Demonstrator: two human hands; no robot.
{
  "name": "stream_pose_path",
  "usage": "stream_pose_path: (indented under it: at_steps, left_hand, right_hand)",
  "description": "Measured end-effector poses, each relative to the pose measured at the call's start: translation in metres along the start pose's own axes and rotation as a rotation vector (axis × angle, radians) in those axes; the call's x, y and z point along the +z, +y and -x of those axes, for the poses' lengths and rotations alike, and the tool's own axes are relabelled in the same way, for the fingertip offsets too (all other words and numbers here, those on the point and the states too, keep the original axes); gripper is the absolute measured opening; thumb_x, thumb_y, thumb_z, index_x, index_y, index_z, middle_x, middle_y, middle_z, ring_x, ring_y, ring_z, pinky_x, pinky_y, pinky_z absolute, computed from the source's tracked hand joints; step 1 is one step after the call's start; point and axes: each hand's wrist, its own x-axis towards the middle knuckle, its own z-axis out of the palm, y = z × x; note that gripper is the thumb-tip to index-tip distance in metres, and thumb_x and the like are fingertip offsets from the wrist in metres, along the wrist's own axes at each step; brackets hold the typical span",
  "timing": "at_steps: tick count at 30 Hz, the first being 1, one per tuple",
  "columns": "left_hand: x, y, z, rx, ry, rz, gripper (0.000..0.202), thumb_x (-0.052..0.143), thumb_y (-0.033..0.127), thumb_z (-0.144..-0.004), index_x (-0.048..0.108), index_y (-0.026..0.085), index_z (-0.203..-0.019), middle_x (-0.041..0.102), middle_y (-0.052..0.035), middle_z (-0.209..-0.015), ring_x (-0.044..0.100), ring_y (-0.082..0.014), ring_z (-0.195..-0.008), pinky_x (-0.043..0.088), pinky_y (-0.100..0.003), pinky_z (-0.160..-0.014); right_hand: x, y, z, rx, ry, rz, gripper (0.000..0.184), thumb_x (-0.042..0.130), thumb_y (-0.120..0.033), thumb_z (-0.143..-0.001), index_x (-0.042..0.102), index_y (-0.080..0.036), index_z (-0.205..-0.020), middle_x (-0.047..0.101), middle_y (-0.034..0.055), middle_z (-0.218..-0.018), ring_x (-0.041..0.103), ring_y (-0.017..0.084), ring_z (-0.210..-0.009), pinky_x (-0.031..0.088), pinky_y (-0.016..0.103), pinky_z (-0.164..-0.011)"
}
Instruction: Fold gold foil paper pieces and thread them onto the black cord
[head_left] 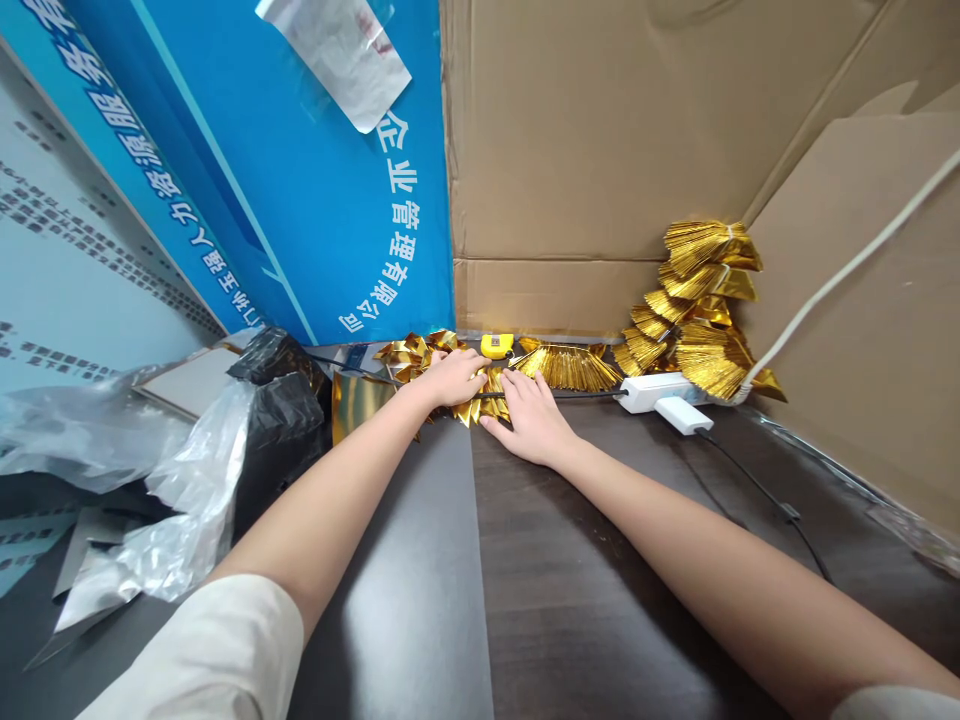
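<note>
Both my arms reach forward over a dark wooden table (600, 560). My left hand (450, 377) lies curled on a heap of folded gold foil pieces (409, 355), fingers closed over some of them. My right hand (529, 415) rests beside it, fingers pressing down on gold foil pieces (491, 385) between the two hands. A fan of pleated gold foil (570, 366) lies just right of my hands. A small yellow tape measure (496, 345) sits behind them.
A tall stack of bundled gold foil fans (701, 305) leans at the right against cardboard walls (585, 150). A white power strip (652, 392) and adapter (681, 414) with cables lie near it. Black and clear plastic bags (225, 440) crowd the left, below a blue sign (300, 200).
</note>
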Motion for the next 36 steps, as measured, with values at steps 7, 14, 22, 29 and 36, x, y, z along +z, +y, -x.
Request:
stream_pose_path:
  at_steps: [7,14,22,29,36]
  left_hand:
    - [0.002,0.006,0.0,-0.038,-0.005,-0.031,0.05,0.035,0.042,-0.102,0.054,0.029,-0.145,0.055,-0.0111,-0.139,0.047,-0.033,-0.134,0.033,-0.057,-0.111]
    - [0.003,0.008,-0.001,-0.067,0.006,-0.011,0.047,0.037,0.043,-0.099,0.059,0.033,-0.139,0.054,-0.0085,-0.138,0.046,-0.033,-0.134,0.032,-0.058,-0.113]
    - [0.0,0.009,-0.001,-0.086,-0.003,0.014,0.042,0.041,0.042,-0.097,0.062,0.035,-0.133,0.056,-0.0069,-0.134,0.048,-0.0318,-0.132,0.034,-0.057,-0.112]
    - [0.001,0.016,-0.003,-0.072,0.01,-0.023,0.049,0.038,0.044,-0.098,0.057,0.035,-0.142,0.055,-0.0089,-0.138,0.045,-0.0334,-0.135,0.03,-0.056,-0.114]
    - [0.004,0.018,-0.006,-0.09,-0.013,-0.038,0.054,0.036,0.044,-0.098,0.053,0.039,-0.149,0.051,-0.0098,-0.144,0.039,-0.0349,-0.14,0.027,-0.061,-0.115]
  right_hand:
    - [0.001,0.0,-0.001,0.013,-0.006,0.006,0.085,0.042,-0.058,-0.099,0.038,0.006,-0.155,0.035,0.0243,-0.16,0.029,0.037,-0.153,0.012,0.056,-0.129]
    - [0.004,0.003,-0.001,0.009,-0.002,-0.003,0.085,0.042,-0.058,-0.098,0.038,0.005,-0.155,0.036,0.0229,-0.16,0.029,0.036,-0.153,0.012,0.056,-0.129]
    - [0.005,0.004,-0.001,0.001,0.01,-0.011,0.082,0.042,-0.056,-0.098,0.041,0.005,-0.153,0.039,0.023,-0.159,0.033,0.036,-0.151,0.012,0.055,-0.129]
    - [0.005,0.004,-0.001,-0.004,0.035,-0.024,0.077,0.045,-0.055,-0.097,0.046,0.001,-0.15,0.043,0.0219,-0.157,0.037,0.035,-0.148,0.016,0.056,-0.128]
    - [0.004,0.003,-0.001,-0.003,0.04,-0.029,0.076,0.046,-0.054,-0.098,0.046,0.001,-0.15,0.042,0.0221,-0.157,0.037,0.034,-0.149,0.015,0.056,-0.129]
